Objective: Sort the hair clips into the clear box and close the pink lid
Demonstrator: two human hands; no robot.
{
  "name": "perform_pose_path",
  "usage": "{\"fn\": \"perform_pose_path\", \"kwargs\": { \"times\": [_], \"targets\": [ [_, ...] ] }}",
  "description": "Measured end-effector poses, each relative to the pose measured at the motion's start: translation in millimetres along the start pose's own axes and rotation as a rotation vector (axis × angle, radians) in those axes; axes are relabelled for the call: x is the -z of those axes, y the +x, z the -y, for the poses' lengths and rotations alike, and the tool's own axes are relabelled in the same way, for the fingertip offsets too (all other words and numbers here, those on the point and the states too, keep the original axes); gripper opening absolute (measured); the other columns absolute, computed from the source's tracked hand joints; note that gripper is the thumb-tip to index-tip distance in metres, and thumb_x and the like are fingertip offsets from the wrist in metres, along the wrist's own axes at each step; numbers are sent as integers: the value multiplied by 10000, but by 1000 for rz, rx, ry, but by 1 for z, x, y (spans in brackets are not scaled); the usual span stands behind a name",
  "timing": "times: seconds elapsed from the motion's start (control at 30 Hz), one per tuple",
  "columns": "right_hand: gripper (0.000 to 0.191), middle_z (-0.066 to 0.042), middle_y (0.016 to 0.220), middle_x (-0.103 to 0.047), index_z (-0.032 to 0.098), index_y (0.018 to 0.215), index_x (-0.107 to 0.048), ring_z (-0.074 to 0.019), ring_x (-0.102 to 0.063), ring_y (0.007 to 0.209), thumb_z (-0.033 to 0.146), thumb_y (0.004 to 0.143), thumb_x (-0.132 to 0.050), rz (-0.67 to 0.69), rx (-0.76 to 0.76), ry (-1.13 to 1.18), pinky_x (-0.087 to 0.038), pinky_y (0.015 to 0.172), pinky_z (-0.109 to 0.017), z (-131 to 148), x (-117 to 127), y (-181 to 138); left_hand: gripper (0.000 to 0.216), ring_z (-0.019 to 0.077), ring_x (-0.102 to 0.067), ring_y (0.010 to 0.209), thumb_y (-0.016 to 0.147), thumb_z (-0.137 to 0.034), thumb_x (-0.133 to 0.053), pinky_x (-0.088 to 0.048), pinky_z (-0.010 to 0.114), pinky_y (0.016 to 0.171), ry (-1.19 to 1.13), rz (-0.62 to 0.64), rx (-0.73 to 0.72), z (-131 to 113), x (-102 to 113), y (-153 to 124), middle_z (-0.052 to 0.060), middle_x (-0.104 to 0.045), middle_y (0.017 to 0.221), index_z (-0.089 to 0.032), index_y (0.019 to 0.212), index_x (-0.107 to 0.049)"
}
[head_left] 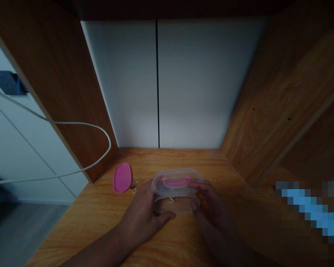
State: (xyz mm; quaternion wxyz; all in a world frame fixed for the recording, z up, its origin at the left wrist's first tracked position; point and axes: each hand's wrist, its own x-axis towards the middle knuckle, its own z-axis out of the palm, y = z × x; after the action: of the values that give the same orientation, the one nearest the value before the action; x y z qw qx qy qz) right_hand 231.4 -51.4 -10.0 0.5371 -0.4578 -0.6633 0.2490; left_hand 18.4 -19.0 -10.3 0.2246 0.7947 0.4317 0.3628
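Clear plastic makes up the small box (180,205) on the wooden desk (94,230), near the front middle, held between two bare hands. Its lid (178,175), also see-through, lies over the top and carries a thin pink handle (176,183); whether the lid is fully pressed down I cannot tell. Left hand (144,209) is clasped on the box's left end, its fingers going behind the side and mostly hidden, its thumb reaching along the front near the bottom. Right hand (211,211) grips the other end, with fingers laid on the lid's right part, just beside the handle, and the thumb against the lower front wall. Something small and pale shows through the front of the box, too dim to name. To the left, apart from the box, a pink tray (122,178) lies on the desk, and a few small rings (134,187), pale ones and a dark one, sit in a loose cluster just beside its right edge. Behind stands a white back panel (136,89) split by a dark upright line, between wooden side boards. A white cable (80,122) loops in front of the left board.
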Motion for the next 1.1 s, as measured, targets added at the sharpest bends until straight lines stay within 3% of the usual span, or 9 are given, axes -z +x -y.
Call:
{"fn": "perform_pose_path", "kwargs": {
  "times": [0.17, 0.3, 0.5, 0.77, 1.1],
  "targets": [
    [196, -24, 1067, -627, 304, 996, -629, -206, -623, 1036, 160, 897, -541, -29, 125, 10, -526, 909, -345, 5, 4, 2, 813, 275, -519, 1281, 710, -147, -789, -417, 470, 1099, -41, -24, 18, -1, 0, 1, 64, -537, 1375, -309, 1399, -389],
    [209, -6, 970, -632, 302, 916, -661, -169, -637, 927, 129, 900, -546, -8, 149, 56, -538, 783, -263, 8, 6, 3, 731, 266, -545, 1254, 719, -95, -758, -451, 464, 1075, -71, -37, 26, 2, -2, -1, 54, -542, 1351, -304, 1339, -433],
    [271, 7, 1041, -637, 321, 912, -684, -174, -633, 1012, 95, 888, -537, 28, 155, 117, -537, 866, -284, 9, 7, 2, 619, 262, -568, 1213, 773, -164, -741, -479, 457, 1054, -66, -76, -25, 5, -3, 0, 73, -550, 1315, -274, 1308, -451],
    [341, 5, 1112, -617, 352, 1060, -658, -149, -601, 1071, 80, 916, -512, -91, 209, 74, -541, 861, -233, 10, 5, -1, 787, 276, -497, 1274, 741, -57, -655, -426, 501, 1087, 68, -70, -155, 3, 0, -1, 100, -509, 1370, -274, 1423, -328],
    [302, -19, 1167, -607, 327, 1060, -650, -184, -598, 1127, 94, 936, -503, -34, 221, 41, -519, 948, -327, 8, 6, -3, 763, 278, -489, 1269, 778, -40, -614, -425, 521, 1083, 61, -118, -143, 2, 0, 0, 115, -491, 1369, -269, 1441, -313]
  ]
}}
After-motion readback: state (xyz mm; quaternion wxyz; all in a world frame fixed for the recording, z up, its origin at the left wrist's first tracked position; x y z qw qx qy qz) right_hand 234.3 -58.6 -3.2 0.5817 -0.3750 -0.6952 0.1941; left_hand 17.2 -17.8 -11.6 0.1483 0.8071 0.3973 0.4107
